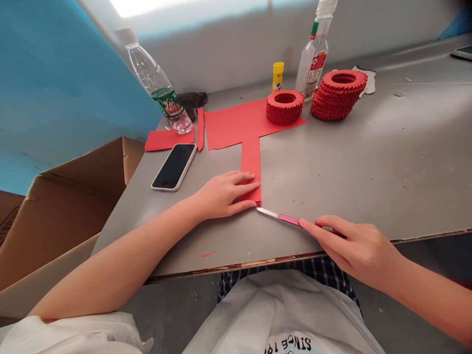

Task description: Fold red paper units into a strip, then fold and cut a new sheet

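My left hand [224,194] lies with its fingers apart, pressing on a folded strip of red paper [250,155] on the grey table. A pink-handled knife [289,219] with a pale blade is held in my right hand [354,243]. The blade's tip touches the near end of the strip, close to my left thumb. Beyond the strip's far end lies a larger red paper sheet [232,123]. One stack of red serrated paper rings [284,109] sits on that sheet's right part, and a taller ring stack [337,98] stands to its right.
A clear plastic bottle [157,83] stands on a red paper piece [158,140] at the left, near a phone [174,167]. A yellow glue stick [278,76] and a glass bottle [313,59] stand by the wall. An open cardboard box [73,196] is left of the table.
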`<state>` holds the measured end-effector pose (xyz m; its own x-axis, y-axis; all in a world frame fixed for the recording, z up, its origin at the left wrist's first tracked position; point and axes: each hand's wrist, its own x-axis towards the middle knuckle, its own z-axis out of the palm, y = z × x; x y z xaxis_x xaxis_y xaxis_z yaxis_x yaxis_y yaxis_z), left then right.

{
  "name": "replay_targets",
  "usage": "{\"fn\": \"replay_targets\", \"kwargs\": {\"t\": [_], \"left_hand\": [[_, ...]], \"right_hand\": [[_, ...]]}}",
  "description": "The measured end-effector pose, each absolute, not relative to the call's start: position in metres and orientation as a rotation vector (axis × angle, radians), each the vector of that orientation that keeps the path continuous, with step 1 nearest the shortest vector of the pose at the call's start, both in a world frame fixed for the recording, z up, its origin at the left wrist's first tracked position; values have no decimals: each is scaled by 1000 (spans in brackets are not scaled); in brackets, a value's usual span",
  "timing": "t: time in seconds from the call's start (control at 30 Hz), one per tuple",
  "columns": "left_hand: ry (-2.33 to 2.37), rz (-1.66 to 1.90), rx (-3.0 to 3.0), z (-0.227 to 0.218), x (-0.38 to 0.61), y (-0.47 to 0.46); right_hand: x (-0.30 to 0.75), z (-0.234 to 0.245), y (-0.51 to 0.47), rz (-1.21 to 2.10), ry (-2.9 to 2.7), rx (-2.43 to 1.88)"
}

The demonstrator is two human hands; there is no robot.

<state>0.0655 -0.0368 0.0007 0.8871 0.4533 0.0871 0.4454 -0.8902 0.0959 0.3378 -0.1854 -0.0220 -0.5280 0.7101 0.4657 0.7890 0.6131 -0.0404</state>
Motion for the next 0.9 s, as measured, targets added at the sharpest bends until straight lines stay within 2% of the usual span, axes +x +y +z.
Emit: {"fn": "replay_targets", "kwargs": {"t": [0.4,0.9], "left_hand": [[715,156,2956,4,67,-32],[673,93,2949,13,73,-29]], "right_hand": [[333,-20,-187,-233,-2416,-1307],[330,-14,-189,-306,-2455,-1258]]}}
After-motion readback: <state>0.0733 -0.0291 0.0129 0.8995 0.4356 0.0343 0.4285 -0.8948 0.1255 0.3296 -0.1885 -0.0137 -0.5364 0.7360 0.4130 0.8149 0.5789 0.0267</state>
